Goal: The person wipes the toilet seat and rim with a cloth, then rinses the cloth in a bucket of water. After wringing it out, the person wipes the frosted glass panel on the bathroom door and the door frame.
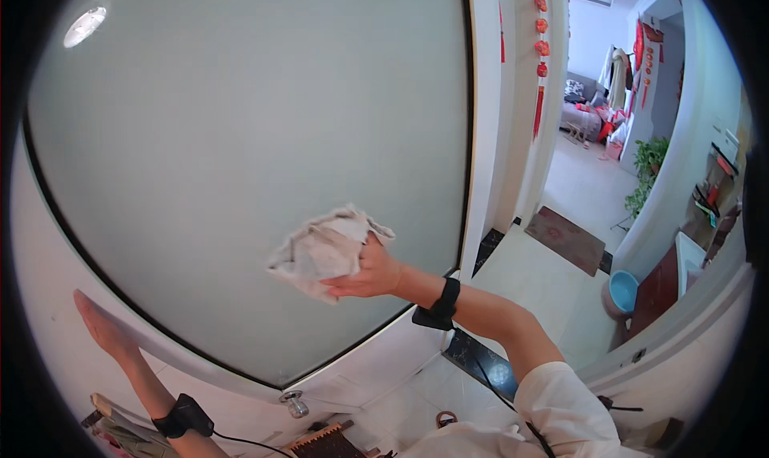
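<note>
My right hand grips a crumpled whitish cloth and holds it against the frosted glass panel of a white door. The cloth bunches over the fingers and hides most of them. Over at the lower left, my left hand is stretched out flat along the white door frame, holding nothing. Both wrists wear black straps with small boxes and cables. Below the glass, a shiny round door knob sticks out.
To the right an open doorway leads to a room with a sofa and a green plant. A brown mat lies on the threshold. A blue basin stands beside a sink cabinet. Red ornaments hang on the wall.
</note>
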`<state>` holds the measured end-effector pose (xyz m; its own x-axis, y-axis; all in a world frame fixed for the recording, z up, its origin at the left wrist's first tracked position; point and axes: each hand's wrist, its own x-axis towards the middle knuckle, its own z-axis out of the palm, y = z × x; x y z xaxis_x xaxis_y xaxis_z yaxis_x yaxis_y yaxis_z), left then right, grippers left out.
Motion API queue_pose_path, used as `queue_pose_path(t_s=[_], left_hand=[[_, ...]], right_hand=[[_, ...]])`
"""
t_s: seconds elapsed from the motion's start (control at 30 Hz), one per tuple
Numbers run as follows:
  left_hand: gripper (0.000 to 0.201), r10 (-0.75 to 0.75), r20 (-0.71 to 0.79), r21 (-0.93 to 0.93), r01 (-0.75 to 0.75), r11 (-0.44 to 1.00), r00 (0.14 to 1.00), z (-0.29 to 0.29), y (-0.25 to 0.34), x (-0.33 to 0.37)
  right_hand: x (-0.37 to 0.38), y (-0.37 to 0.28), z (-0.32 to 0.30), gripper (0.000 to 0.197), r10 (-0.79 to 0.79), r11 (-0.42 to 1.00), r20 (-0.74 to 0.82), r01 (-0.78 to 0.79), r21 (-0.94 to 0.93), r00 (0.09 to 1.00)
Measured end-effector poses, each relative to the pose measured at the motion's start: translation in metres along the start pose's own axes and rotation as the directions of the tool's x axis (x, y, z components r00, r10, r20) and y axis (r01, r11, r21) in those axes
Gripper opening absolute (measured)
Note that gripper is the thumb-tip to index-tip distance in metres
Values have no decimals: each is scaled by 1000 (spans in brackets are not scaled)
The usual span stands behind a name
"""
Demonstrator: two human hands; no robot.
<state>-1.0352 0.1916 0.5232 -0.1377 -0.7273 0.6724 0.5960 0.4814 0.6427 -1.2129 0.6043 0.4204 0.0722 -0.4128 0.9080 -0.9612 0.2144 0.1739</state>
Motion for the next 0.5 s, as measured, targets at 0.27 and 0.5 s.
queue_pose_path(t_s=[0.27, 0.5], left_hand=[[56, 48, 9, 155, -49, 987, 999, 7, 18, -13], [55, 44, 57, 132, -51, 990, 997, 0, 4, -14]], right_hand=[[-32, 80, -55, 54, 308, 696, -439, -515, -500, 844], [-176, 33, -1, 50, 599, 567, -582, -804, -176, 550]])
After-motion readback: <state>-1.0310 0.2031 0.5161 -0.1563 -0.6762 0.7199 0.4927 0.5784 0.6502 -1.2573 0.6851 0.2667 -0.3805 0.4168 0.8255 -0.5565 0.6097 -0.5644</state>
